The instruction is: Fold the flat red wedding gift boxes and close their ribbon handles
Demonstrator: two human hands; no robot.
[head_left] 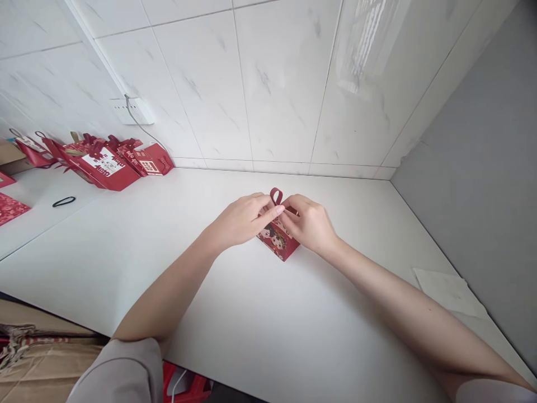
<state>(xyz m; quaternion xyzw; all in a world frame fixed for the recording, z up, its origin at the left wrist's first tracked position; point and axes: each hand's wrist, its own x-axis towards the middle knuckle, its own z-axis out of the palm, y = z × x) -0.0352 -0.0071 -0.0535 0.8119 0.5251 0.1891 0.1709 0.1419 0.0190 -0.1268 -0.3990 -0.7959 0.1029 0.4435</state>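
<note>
A small red gift box (277, 242) with cartoon figures printed on its front sits on the white table, below both hands. A dark red ribbon loop (276, 196) stands up from its top. My left hand (249, 219) is closed at the box's top from the left, its thumb stretched across toward the loop's base. From the right, my right hand (309, 223) pinches at the same top edge, fingertips meeting the left thumb. The hands hide most of the upper box, and exactly what lies between the fingertips cannot be made out.
Several red gift boxes (111, 168) with ribbon handles lie against the tiled wall at left. A black loop (64, 201) lies near them. A wall socket (132, 111) with a grey cable is above. White paper (451, 292) lies at right, beside a grey partition (482, 157). Cardboard (50, 369) is below left.
</note>
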